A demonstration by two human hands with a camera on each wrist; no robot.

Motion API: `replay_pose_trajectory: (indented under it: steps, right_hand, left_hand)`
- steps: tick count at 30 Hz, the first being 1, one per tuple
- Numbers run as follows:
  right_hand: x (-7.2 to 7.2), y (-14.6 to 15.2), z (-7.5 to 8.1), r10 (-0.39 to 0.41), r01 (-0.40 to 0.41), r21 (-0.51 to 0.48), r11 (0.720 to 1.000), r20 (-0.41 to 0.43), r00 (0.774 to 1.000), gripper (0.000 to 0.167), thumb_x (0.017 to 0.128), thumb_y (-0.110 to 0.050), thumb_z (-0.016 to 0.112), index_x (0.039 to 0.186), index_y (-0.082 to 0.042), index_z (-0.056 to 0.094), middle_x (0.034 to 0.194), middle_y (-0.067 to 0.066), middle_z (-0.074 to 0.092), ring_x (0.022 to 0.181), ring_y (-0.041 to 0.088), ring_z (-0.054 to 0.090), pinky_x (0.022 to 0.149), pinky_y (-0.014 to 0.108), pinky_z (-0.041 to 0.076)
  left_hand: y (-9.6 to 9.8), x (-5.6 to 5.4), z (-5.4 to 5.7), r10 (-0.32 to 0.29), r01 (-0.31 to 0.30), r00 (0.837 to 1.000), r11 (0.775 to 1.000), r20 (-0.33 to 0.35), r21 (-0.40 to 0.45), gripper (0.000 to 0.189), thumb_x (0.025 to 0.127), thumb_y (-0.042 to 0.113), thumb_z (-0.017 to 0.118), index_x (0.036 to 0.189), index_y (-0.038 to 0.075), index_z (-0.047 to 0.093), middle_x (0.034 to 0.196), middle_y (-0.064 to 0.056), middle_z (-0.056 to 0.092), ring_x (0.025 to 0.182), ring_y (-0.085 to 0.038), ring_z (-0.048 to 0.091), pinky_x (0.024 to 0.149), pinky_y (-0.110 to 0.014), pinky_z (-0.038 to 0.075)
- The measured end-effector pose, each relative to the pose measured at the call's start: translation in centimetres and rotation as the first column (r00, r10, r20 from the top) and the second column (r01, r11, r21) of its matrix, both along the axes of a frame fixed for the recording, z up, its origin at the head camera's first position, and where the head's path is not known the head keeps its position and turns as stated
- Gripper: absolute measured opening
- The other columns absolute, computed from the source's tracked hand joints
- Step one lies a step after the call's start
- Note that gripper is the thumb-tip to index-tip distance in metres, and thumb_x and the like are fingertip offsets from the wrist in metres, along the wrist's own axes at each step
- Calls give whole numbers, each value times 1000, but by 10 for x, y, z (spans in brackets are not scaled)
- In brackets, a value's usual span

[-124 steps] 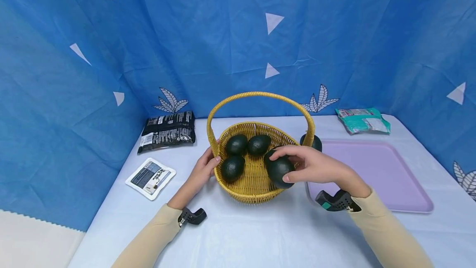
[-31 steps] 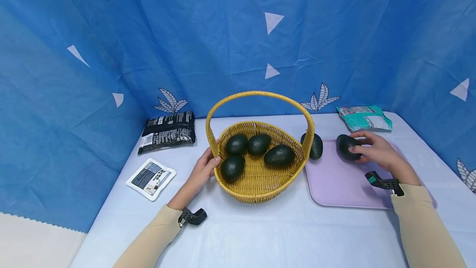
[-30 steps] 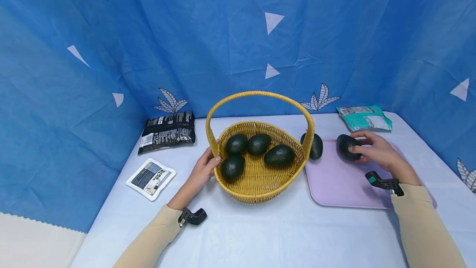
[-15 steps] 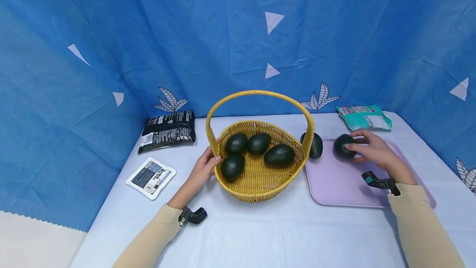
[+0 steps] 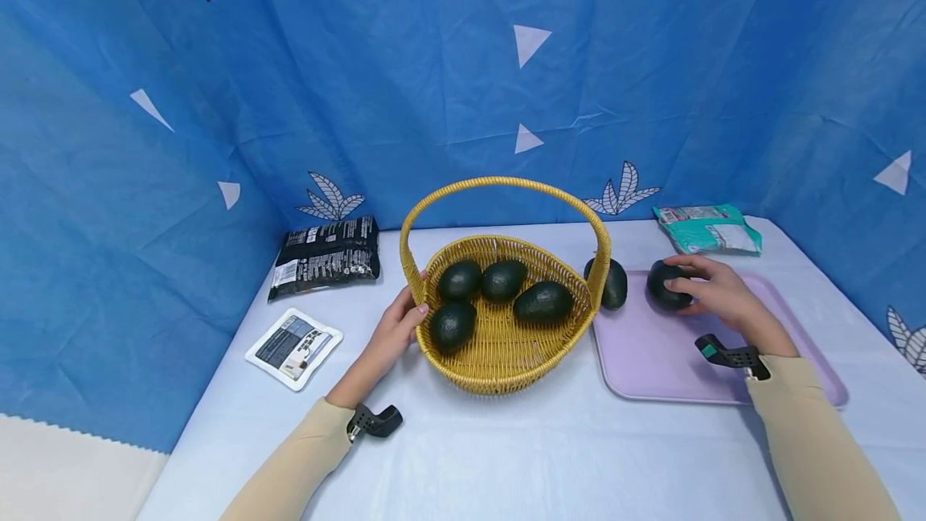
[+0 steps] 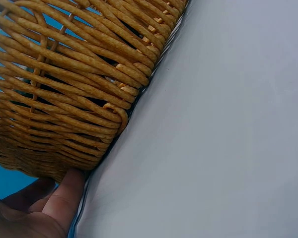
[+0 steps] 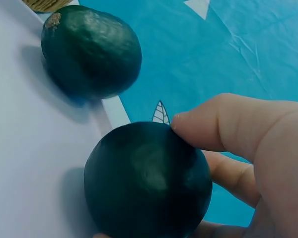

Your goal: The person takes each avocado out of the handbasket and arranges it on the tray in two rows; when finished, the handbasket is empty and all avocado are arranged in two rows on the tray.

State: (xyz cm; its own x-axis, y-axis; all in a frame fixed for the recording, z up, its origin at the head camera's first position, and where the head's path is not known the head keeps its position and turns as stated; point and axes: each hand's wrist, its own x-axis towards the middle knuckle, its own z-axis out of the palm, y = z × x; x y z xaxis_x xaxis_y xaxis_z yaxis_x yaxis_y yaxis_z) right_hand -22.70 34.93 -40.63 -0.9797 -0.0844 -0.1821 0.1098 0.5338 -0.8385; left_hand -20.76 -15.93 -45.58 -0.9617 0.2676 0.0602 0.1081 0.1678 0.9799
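Observation:
In the head view my left hand (image 5: 391, 336) holds the left side of a yellow woven basket (image 5: 499, 384), thumb at the rim and fingers partly hidden behind the wall. Its fingers also show against the wickerwork in the left wrist view. Several dark green avocados (image 5: 543, 302) lie inside the basket, under its tall handle. My right hand (image 5: 712, 292) grips another avocado (image 7: 146, 181) between thumb and fingers at the left back of a lilac tray (image 5: 680, 376). Whether this avocado touches the tray I cannot tell. One more avocado (image 5: 615, 286) sits at the tray's left edge, beside the basket.
A black packet (image 5: 325, 257) lies at the back left, with a flat white packet (image 5: 293, 348) in front of it. Behind the tray is a green packet (image 5: 709, 229). Blue curtain (image 5: 463, 87) closes off the back and sides of the white-covered table.
Earlier my right hand held an avocado over the basket; that avocado now lies inside. The hand has moved right to the tray, taken another avocado and shifted slightly left. My left hand stays put.

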Motion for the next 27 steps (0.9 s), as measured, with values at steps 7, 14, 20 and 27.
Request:
replay_pose_trajectory:
  steps: [7,14,20,27]
  right_hand:
    - [0,8,-1,-26,26,74,997,-1,1000,63,103,-23,53,154,6,31,156,44,20,131,61,41,76,39,66]
    - [-1,7,0,-8,10,119,993,-14,1000,65,102,-27,56,155,3,33,155,43,23,129,59,45,72,31,64]
    - [-2,7,0,6,-4,134,991,-17,1000,67,102,-29,56,155,2,32,156,42,24,131,59,42,73,28,62]
    - [-4,6,-4,28,-26,129,991,-19,999,64,102,-26,57,154,3,34,156,41,23,131,57,42,73,27,62]
  left_hand:
    - [0,1,0,-5,5,1000,1000,4,13,60,107,19,45,164,20,24,160,-26,37,137,-45,51,96,-32,60]
    - [0,0,0,-5,5,1000,1000,4,10,60,107,20,46,164,21,25,160,-25,38,136,-45,52,95,-31,61]
    - [0,0,0,-12,12,1000,1000,10,22,61,107,20,45,164,21,23,162,-25,35,138,-45,50,95,-33,60]
    - [0,0,-1,-9,9,1000,1000,8,21,61,107,20,45,164,20,23,161,-26,35,137,-45,51,94,-31,61]
